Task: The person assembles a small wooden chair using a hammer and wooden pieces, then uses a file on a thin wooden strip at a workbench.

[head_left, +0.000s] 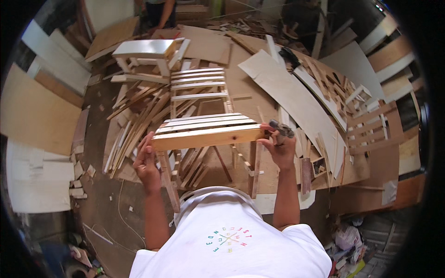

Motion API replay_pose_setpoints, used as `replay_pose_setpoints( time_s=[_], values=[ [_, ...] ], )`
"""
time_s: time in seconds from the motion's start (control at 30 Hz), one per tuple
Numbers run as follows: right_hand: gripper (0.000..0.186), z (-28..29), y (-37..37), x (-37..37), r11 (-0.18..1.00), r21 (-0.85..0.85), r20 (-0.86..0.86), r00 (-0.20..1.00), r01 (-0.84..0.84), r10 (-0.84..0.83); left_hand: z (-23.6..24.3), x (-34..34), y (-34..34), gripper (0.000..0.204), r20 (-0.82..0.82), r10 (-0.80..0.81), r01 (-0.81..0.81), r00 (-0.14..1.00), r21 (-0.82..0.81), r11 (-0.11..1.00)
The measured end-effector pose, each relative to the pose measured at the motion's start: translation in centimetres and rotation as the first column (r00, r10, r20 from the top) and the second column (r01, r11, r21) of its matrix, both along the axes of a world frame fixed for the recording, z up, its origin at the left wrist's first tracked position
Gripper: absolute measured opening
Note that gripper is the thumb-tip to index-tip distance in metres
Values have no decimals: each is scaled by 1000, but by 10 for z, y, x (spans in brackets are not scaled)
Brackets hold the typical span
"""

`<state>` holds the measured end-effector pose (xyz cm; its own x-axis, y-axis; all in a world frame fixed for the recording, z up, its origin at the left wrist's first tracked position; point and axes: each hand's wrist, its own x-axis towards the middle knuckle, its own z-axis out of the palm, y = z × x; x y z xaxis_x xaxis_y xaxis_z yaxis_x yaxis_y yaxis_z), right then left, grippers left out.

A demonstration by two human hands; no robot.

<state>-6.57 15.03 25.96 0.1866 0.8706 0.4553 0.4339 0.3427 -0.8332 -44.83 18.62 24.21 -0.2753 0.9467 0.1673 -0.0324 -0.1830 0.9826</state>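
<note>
In front of me stands a slatted wooden chair (206, 135), its seat slats toward me and its slatted backrest (198, 85) beyond. The pale front board runs across at hand height. My left hand (147, 163) is closed on that board's left end. At the other end, my right hand (281, 147) touches the board with thumb and fingertip while it grips a dark, worn metal tool that looks like a hammer (282, 128). Its handle is mostly hidden by the hand. The chair legs (168, 180) reach down close to my shirt.
Loose wooden strips (143, 118) lie piled left of the chair. Behind them stands a small white-topped wooden bench (144, 48). A long pale board (289, 92) and more offcuts lie to the right. Another person's arm (166, 14) shows at the far edge. A thin cable (122, 204) crosses the floor.
</note>
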Motion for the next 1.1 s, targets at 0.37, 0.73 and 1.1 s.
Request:
replay_pose_setpoints(
  time_s=[0.37, 0.73, 1.1],
  values=[
    [32, 8, 1, -3, 1000, -5, -3, 1000, -8, 8, 2, -9, 6, 28, 145, -109, 108, 983, 14, 994],
    [38, 5, 2, -3, 1000, -16, -184, 983, -18, 14, 10, -24, 18, 25, 143, -208, 217, 968, -53, 975],
    [29, 0, -2, 1, 1000, -16, -182, 983, -22, 19, 10, -17, 16, 20, -81, -139, 144, 987, 49, 988]
  ],
)
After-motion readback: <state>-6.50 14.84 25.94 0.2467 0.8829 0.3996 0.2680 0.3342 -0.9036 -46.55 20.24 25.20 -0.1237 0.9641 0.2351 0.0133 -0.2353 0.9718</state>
